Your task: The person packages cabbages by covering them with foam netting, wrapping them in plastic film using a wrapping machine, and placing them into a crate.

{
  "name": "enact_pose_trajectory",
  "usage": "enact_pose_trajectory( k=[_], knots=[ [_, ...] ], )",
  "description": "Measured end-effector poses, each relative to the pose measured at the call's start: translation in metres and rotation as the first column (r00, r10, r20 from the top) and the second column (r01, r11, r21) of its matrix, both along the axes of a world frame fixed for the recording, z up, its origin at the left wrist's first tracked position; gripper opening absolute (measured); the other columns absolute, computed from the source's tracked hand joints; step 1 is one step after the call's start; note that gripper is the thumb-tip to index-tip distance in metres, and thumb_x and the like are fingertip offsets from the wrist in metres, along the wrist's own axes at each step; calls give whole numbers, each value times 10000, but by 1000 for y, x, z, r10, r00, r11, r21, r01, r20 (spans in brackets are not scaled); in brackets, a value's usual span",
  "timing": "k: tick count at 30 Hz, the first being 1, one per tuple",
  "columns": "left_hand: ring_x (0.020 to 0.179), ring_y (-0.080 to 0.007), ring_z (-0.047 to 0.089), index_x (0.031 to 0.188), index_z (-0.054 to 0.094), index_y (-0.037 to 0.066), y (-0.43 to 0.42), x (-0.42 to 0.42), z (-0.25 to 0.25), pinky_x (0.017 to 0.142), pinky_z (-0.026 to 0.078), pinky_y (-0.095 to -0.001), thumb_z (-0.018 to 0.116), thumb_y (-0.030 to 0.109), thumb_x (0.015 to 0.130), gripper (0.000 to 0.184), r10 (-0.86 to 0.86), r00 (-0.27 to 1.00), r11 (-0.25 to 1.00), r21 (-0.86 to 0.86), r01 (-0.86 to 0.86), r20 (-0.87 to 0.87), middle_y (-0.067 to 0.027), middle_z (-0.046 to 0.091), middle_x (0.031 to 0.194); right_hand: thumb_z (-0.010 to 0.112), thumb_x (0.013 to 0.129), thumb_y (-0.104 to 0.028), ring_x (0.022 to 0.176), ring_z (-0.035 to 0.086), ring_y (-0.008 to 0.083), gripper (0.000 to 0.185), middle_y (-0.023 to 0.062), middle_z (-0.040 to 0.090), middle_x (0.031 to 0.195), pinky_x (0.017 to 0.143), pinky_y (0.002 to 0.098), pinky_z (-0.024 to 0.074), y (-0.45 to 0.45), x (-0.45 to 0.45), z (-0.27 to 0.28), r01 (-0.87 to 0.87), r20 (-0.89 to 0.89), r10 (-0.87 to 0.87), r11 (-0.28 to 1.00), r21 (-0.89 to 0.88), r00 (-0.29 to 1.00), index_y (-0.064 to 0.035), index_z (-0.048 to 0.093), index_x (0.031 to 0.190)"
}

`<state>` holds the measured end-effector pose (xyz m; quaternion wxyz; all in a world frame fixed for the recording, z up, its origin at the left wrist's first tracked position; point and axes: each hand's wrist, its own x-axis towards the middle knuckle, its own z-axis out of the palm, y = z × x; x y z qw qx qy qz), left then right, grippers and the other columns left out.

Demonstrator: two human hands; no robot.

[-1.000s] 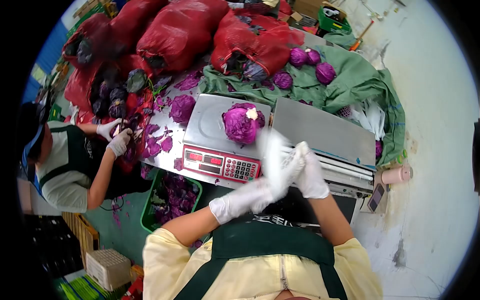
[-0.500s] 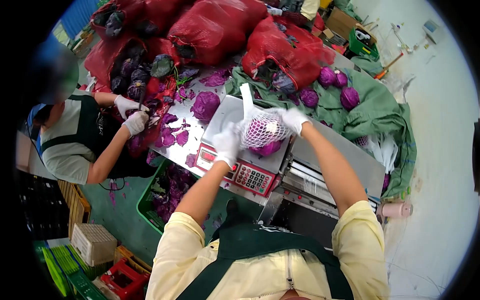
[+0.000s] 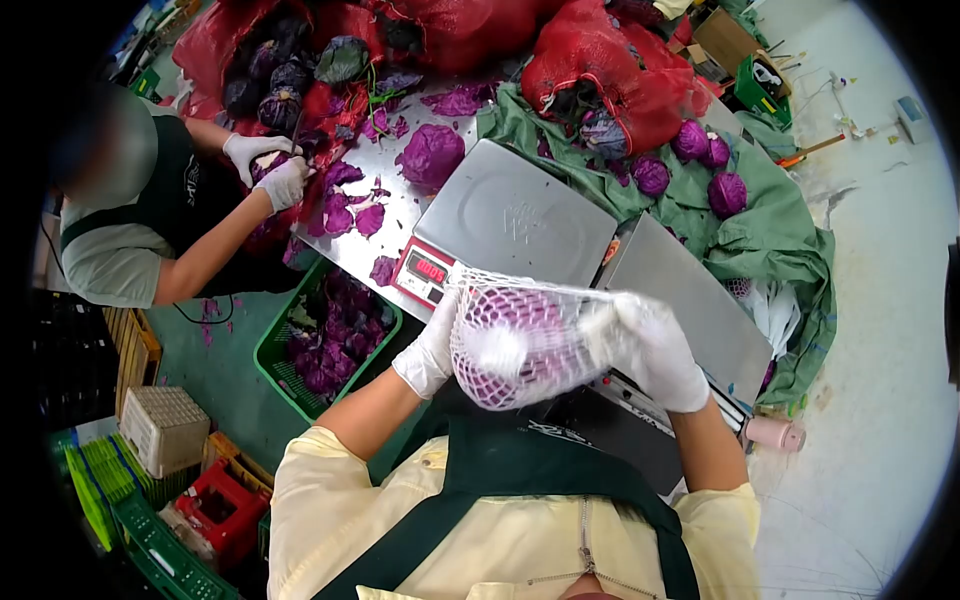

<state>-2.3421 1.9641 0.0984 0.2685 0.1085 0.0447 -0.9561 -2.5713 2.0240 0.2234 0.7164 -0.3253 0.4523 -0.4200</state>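
Observation:
A white mesh net bag (image 3: 478, 375) is stretched between my two white-gloved hands, close to my apron, with a purple cabbage (image 3: 520, 310) inside. My left hand (image 3: 432, 345) is closed on the bag's left edge. Gathered mesh is gripped by my right hand (image 3: 652, 350) at the right end; its fingers are slightly blurred. Just beyond the bag stands a scale with a bare metal pan (image 3: 525, 215) and a lit red display (image 3: 427, 270). The bag hides most of the keypad.
At left, a co-worker's gloved hands (image 3: 270, 170) work on a cabbage. A peeled cabbage (image 3: 430, 156) lies beside the scale. Red mesh sacks (image 3: 610, 80) line the back; several cabbages rest on green cloth (image 3: 765, 240). A green crate (image 3: 268, 350) holds purple leaves.
Both hands have brought the bagged cabbage off the scale pan and toward my body. The right hand has moved down, and the pan is now uncovered. The view has shifted slightly.

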Motion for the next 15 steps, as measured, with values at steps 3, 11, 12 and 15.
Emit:
enact_pose_trajectory(
  k=[3, 11, 12, 15],
  knots=[
    [1194, -298, 530, 1336, 454, -39, 11, -1, 11, 1055, 403, -429, 273, 697, 910, 869, -88, 988, 996, 3, 88, 127, -191, 523, 1326, 371, 1006, -418, 859, 610, 124, 566, 116, 583, 1254, 811, 263, 496, 25, 20, 21, -200, 63, 193, 970, 141, 979, 54, 522, 1281],
    [1176, -300, 536, 1349, 418, -39, 11, -20, -11, 1035, 420, -392, 334, 505, 981, 662, 108, 980, 992, -39, -116, -164, -171, 534, 1304, 557, 929, -383, 1196, 542, 220, 738, 162, 486, 1361, 988, 348, 477, 49, 23, 6, 135, 422, -151, 988, 69, 894, 20, 236, 1458],
    [1173, -298, 538, 1342, 426, -37, 9, -22, -7, 1033, 422, -393, 337, 492, 980, 647, 168, 981, 983, -64, -174, -95, -169, 538, 1300, 637, 886, -367, 971, 647, 173, 808, 122, 602, 1190, 818, 279, 545, 49, 41, 26, 264, 356, -306, 950, 165, 883, 28, 228, 1459],
    [1166, -291, 545, 1320, 451, -31, 9, -32, 14, 1028, 427, -397, 348, 453, 978, 602, 368, 923, 921, -178, -346, 115, -165, 549, 1287, 589, 937, -211, 549, 507, 23, 421, -16, 571, 791, 487, 157, 412, 57, 14, -25, 190, 115, -187, 982, -15, 976, 7, 445, 1267]
  ],
)
